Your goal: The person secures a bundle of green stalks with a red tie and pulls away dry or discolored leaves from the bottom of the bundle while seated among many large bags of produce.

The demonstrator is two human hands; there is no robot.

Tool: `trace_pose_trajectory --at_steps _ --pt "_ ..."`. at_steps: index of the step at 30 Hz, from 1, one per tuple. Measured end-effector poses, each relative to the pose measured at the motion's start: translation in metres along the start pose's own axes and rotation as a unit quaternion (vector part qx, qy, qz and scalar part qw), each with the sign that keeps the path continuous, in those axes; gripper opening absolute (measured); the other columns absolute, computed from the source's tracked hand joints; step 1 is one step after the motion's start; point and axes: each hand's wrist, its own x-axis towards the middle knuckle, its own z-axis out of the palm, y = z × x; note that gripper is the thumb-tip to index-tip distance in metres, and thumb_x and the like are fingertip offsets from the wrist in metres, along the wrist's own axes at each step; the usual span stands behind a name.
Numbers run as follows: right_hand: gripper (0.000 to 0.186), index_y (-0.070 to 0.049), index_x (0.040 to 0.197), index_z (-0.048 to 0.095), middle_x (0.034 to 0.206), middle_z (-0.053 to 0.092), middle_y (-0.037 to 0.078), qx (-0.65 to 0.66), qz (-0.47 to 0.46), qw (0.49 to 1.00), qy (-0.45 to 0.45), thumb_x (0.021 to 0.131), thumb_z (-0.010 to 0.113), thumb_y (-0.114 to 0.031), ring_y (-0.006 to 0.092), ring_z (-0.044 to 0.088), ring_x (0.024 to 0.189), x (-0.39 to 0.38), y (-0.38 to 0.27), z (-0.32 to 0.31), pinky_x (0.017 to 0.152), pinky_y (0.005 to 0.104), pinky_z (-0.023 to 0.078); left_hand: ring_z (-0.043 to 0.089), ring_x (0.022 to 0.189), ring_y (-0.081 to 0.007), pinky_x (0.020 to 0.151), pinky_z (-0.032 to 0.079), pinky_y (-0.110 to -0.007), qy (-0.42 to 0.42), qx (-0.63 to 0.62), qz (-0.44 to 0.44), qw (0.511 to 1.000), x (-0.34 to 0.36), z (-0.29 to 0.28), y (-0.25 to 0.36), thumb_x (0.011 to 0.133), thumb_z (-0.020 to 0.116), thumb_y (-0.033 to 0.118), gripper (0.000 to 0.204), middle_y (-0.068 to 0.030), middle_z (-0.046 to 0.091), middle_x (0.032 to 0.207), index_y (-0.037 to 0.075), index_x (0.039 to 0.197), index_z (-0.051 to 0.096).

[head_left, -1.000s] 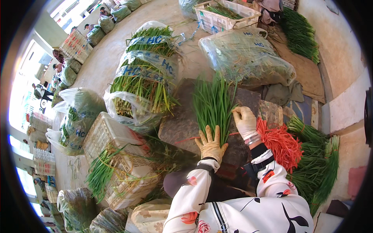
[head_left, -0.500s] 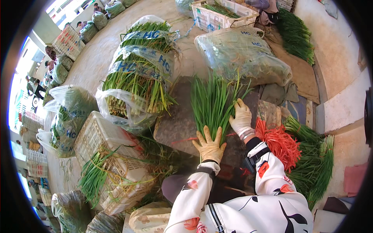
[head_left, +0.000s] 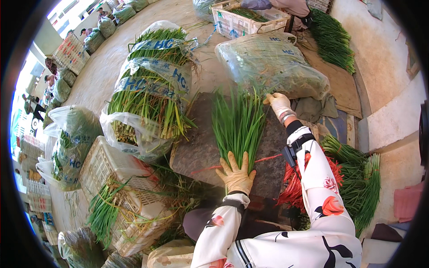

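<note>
A loose bunch of green chives lies fanned out on a dark board, leaf tips pointing away from me. My left hand, in a pale yellow glove, presses flat on the near end of the bunch with fingers spread. A thin red tie strip runs across the board beneath the chives. My gloved right hand is off the bunch, just right of the leaf tips. Its fingers are bent together; whatever may be between them is too small to make out.
Red tie strips and tied chive bundles lie at my right. A stuffed plastic bag stands beyond the board, a bagged chive stack to its left. Crates with loose chives stand nearer left. Another person works at the far side.
My right hand has moved up and away from the bunch's right side toward the leaf tips. Stray leaves there no longer stick out. My left hand stays on the chives.
</note>
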Motion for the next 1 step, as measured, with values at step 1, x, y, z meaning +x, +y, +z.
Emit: trace_pose_trajectory --at_steps 1 --pt "0.033 -0.009 0.086 0.072 0.087 0.071 0.008 -0.069 0.004 0.997 0.017 0.088 0.056 -0.037 0.0227 0.065 0.081 0.0029 -0.0001 0.0077 0.078 0.0323 0.047 0.003 0.138 -0.0475 0.105 0.008 -0.066 -0.006 0.001 -0.004 1.000 -0.0004 -0.0010 0.0003 0.082 0.057 0.052 0.080 -0.0198 0.000 0.153 0.032 0.147 0.015"
